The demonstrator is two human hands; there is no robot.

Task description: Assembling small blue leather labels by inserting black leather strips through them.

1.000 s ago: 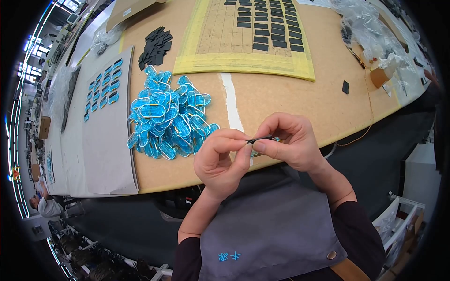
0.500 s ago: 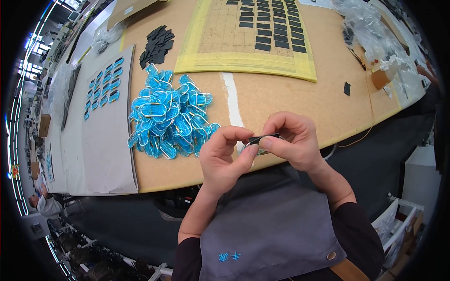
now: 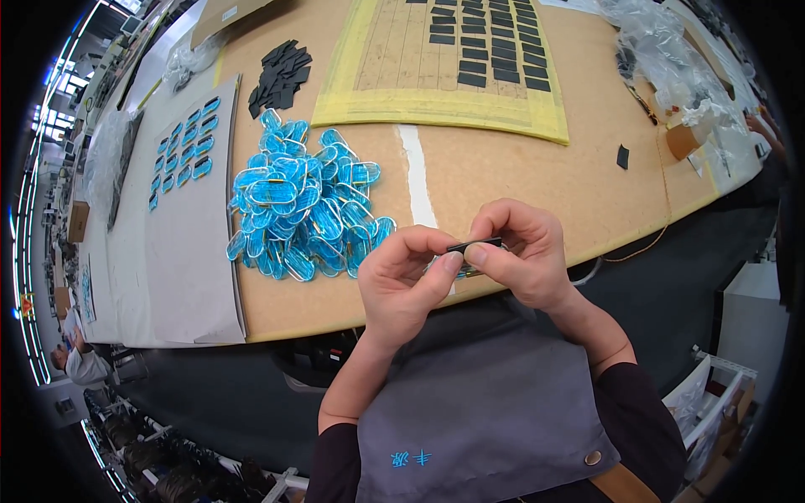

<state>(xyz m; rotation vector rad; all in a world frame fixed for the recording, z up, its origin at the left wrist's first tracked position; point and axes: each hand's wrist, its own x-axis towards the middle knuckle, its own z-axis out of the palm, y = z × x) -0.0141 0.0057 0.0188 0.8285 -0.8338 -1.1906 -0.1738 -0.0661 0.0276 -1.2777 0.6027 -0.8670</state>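
Note:
Near the front edge of the table, my left hand (image 3: 398, 281) and my right hand (image 3: 532, 256) pinch a small black strip (image 3: 475, 245) from both sides, thumbs and forefingers at its ends. Just under the strip shows a bit of a blue oval piece with a pale rim, mostly hidden by my fingers; whether the two are joined I cannot tell. Left of my left hand lies a heap of blue oval pieces (image 3: 289, 205) with pale rims. Behind the heap is a loose pile of black strips (image 3: 281, 75).
A yellow-edged board (image 3: 436, 117) with rows of black strips lies at the back. On the left, a grey board (image 3: 193, 268) carries rows of blue ovals with black bands. One black strip (image 3: 622, 157) and clear plastic bags (image 3: 662, 59) lie to the right. A person (image 3: 82, 362) is at far left.
The black strip has tilted, so it now looks thinner and more edge-on between my fingers. Both hands stay in nearly the same place, still pinching it.

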